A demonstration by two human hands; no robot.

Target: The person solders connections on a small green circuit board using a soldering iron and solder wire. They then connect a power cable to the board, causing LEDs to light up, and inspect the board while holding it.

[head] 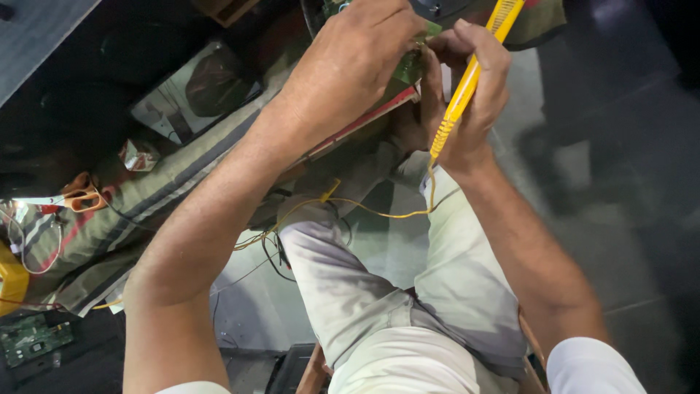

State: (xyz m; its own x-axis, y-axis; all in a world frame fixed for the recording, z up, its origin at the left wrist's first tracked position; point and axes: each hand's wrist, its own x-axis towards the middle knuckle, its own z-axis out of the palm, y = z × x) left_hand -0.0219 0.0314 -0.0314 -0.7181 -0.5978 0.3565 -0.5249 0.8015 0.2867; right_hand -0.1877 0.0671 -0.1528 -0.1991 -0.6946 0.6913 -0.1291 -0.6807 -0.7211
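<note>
Head view looks straight down on us seated, knees apart in pale trousers, both arms reaching forward to a green circuit board at the far edge of the striped cloth that covers the work surface. Our right hand is closed around a yellow soldering iron, gripped like a pen with the tip end toward the board, which seems the way to steady fine work; its yellow cord drops from the handle and loops across between our knees, clear of the board. Our left hand is curled over the board, fingers pinched down on it, likely pinning it so it cannot slide; what exactly sits under the fingertips is hidden. On the cloth's left side lie orange-handled scissors and a small crumpled wrapper, well apart from both hands. Another green board rests at the lower left corner, beside something yellow.
</note>
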